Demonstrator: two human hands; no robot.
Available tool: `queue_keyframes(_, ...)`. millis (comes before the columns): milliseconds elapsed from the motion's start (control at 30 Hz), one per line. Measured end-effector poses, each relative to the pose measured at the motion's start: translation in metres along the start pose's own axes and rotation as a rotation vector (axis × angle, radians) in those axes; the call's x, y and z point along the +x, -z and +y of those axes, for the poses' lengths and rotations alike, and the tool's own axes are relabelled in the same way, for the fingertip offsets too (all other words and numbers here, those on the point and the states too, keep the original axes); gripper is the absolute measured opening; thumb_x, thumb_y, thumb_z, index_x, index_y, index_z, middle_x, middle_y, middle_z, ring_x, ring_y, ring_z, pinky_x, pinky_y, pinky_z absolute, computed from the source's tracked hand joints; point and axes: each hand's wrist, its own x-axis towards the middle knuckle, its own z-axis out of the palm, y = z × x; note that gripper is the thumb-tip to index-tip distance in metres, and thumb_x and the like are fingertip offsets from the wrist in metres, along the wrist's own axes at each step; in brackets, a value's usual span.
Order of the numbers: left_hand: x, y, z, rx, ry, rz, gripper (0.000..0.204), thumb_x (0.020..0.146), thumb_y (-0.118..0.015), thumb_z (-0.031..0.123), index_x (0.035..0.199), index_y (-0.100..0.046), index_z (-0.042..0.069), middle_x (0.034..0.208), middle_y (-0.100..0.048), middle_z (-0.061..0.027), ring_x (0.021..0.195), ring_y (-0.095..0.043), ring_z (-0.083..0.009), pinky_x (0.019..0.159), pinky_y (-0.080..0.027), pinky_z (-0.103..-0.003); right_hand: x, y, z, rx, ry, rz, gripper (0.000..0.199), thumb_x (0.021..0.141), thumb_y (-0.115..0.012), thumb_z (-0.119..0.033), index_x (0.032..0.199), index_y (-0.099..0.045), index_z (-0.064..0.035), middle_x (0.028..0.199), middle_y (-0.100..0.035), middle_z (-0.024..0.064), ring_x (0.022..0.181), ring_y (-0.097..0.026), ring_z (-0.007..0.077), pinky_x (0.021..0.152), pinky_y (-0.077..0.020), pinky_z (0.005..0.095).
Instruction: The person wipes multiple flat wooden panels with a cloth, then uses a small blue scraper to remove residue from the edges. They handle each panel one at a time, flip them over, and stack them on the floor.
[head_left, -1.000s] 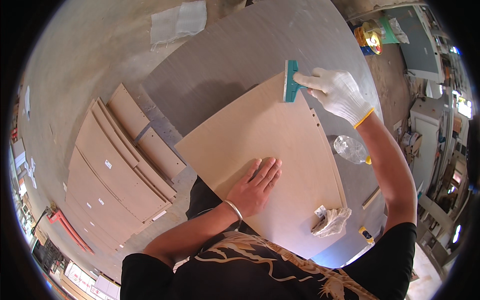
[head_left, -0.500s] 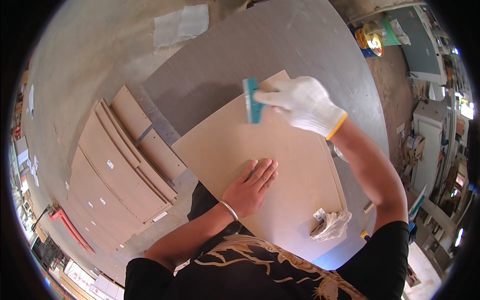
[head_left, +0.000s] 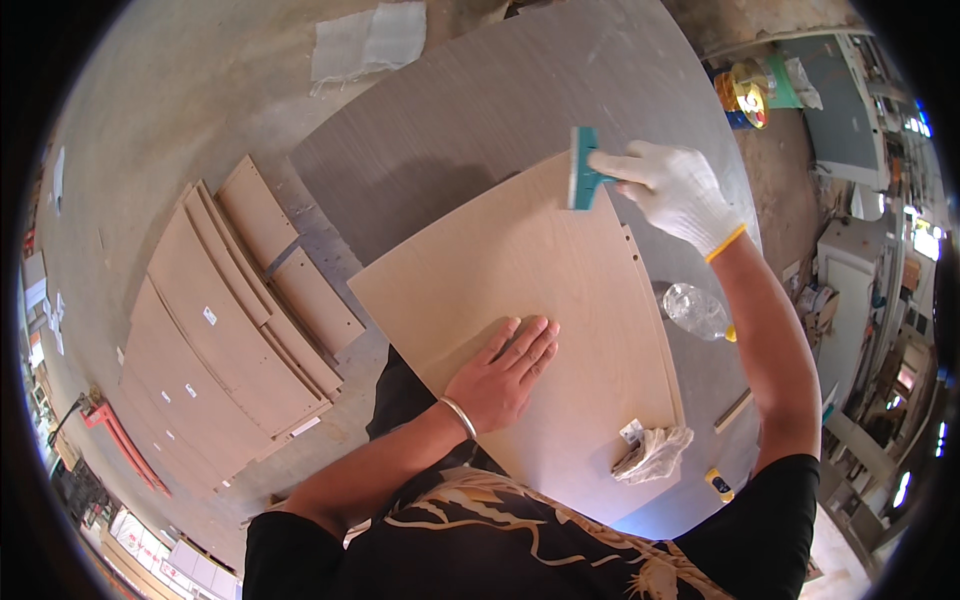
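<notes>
My bare left hand [head_left: 505, 370] lies with fingers outstretched on a light wood panel [head_left: 480, 250], a bracelet at its wrist. In a white knitted glove with a yellow cuff, my right hand [head_left: 675, 190] grips a teal scraper [head_left: 584, 168] with a wide head. The index finger stretches along the tool toward that head. The scraper is at the panel's far right corner; whether its edge touches the wood I cannot tell. On the panel's near right part sits a crumpled whitish cloth [head_left: 655, 455] beside a small label.
Beneath the panel is a grey-brown tabletop [head_left: 480, 100]. A clear plastic bottle [head_left: 697, 312], a wood strip [head_left: 733, 411] and a small yellow-and-black object [head_left: 719, 486] lie to the right. Stacked boards [head_left: 215, 330] fill the left floor, near a red metal piece [head_left: 125, 445].
My right hand and the scraper have moved to the right, to the panel's far corner. The bottle now shows from behind my arm. My left hand has stayed put.
</notes>
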Motion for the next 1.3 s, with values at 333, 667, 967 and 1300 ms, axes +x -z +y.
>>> queue_keyframes(333, -0.002, -0.005, 0.000, 0.067, -0.007, 0.041, 0.061, 0.094, -0.055, 0.021, 0.151, -0.054, 0.000, 0.167, -0.042, -0.0141, 0.159, -0.031, -0.0289, 0.132, -0.021, -0.051, 0.008, 0.009, -0.014, 0.017, 0.123, -0.024, 0.042, 0.087, -0.074, -0.009, 0.124, -0.073, -0.0281, 0.077, -0.058, 0.0061, 0.065, -0.062, 0.0288, 0.059, -0.0512, 0.0416)
queue_keyframes(667, -0.004, -0.008, 0.001, 0.049, -0.004, -0.011, 0.061, 0.100, -0.046, 0.023, 0.156, -0.047, -0.001, 0.171, -0.035, -0.0146, 0.162, -0.024, -0.0290, 0.133, -0.015, -0.051, 0.028, -0.005, -0.070, 0.080, 0.255, -0.127, 0.045, 0.083, -0.072, -0.003, 0.124, -0.073, -0.0192, 0.085, -0.066, 0.0084, 0.072, -0.067, 0.0311, 0.062, -0.0528, 0.0441)
queue_keyframes(967, -0.006, -0.011, 0.000, 0.053, 0.008, 0.031, 0.063, 0.099, -0.048, 0.024, 0.157, -0.046, 0.000, 0.169, -0.039, -0.0134, 0.160, -0.029, -0.0286, 0.133, -0.017, -0.049, 0.064, -0.006, -0.170, 0.088, 0.363, -0.185, 0.038, 0.087, -0.064, -0.005, 0.123, -0.067, -0.0191, 0.099, -0.071, 0.0076, 0.078, -0.070, 0.0316, 0.066, -0.0558, 0.0447)
queue_keyframes(1300, -0.009, -0.020, 0.002, -0.176, 0.044, 0.076, 0.042, 0.094, -0.057, 0.019, 0.131, -0.067, 0.002, 0.134, -0.065, -0.0106, 0.138, -0.055, -0.0244, 0.118, -0.038, -0.045, 0.095, 0.000, -0.241, 0.034, 0.447, -0.382, 0.036, 0.093, -0.068, -0.017, 0.129, -0.064, -0.0170, 0.101, -0.070, 0.0093, 0.088, -0.074, 0.0298, 0.076, -0.0578, 0.0434)
